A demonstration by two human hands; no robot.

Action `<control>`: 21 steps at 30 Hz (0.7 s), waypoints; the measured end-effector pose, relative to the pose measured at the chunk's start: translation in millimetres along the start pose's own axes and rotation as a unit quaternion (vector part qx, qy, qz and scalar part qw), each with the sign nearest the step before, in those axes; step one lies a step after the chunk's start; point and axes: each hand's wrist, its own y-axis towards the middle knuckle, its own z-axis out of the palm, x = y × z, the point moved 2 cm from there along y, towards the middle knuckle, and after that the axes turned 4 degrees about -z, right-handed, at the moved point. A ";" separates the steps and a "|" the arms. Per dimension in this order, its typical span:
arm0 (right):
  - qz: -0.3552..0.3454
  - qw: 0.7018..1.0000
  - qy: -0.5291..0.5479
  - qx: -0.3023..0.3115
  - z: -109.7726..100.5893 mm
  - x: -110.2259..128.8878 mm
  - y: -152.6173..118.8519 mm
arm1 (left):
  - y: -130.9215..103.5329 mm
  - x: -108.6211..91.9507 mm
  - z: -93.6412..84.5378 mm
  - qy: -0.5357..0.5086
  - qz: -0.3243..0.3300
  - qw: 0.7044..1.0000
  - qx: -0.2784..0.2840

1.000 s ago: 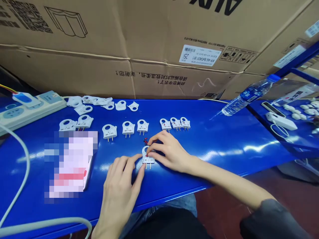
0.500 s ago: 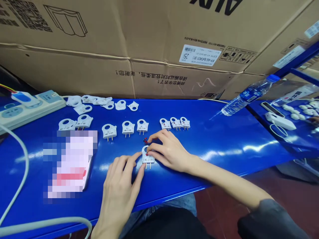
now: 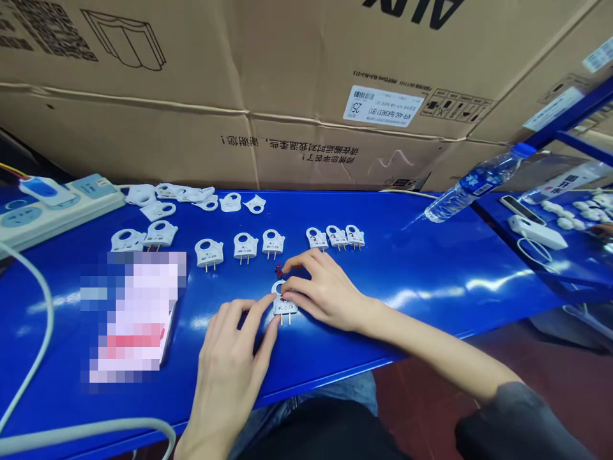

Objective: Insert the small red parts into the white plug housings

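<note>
The white plug housing (image 3: 287,309) lies on the table (image 3: 412,268), right of the phone (image 3: 136,313). It looks light, stiff and smooth, best held by its side edges. The left hand's (image 3: 230,351) fingers pinch its phone-side edge; the right hand's (image 3: 330,295) bunch opposite, their grip too hidden to tell.

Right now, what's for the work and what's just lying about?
Probably for the work: white plug piece at the left hand and right hand; small red parts; other pronged pieces; loose white pieces.

Probably just lying about: phone; water bottle; power strip.
</note>
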 end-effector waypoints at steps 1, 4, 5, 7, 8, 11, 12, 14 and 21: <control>0.000 1.000 0.001 0.000 0.4 -0.1 -0.2 | -0.1 -0.1 -0.1 0.000 -0.001 1.000 0.000; 0.000 1.000 0.002 0.000 1.5 -0.2 -0.5 | -0.1 -0.3 -0.6 -0.003 -0.004 1.000 0.002; 0.001 1.000 0.002 0.000 1.8 -0.2 -0.5 | 0.1 -0.4 -0.8 -0.003 -0.004 1.000 0.000; 0.004 1.000 0.003 0.000 2.5 -0.3 -0.6 | 0.4 -0.8 -0.9 -0.003 -0.003 1.000 -0.003; 0.004 1.000 0.004 -0.001 2.9 -0.4 -0.6 | 0.6 -0.9 -0.9 -0.002 -0.003 1.000 -0.004; 0.006 1.000 0.007 0.000 3.9 -0.9 -0.8 | 0.6 -0.8 -0.3 -0.001 -0.011 1.000 -0.006; 0.007 1.000 0.009 0.001 4.2 -1.1 -0.8 | 0.5 -0.6 0.0 -0.001 -0.016 1.000 -0.005; 0.012 1.000 0.011 0.007 4.7 -1.6 -0.9 | 0.5 -0.2 0.6 -0.001 -0.023 1.000 -0.005; 0.014 1.000 0.021 0.000 2.0 -1.9 -0.2 | 0.1 1.0 0.5 0.009 -0.028 1.000 0.002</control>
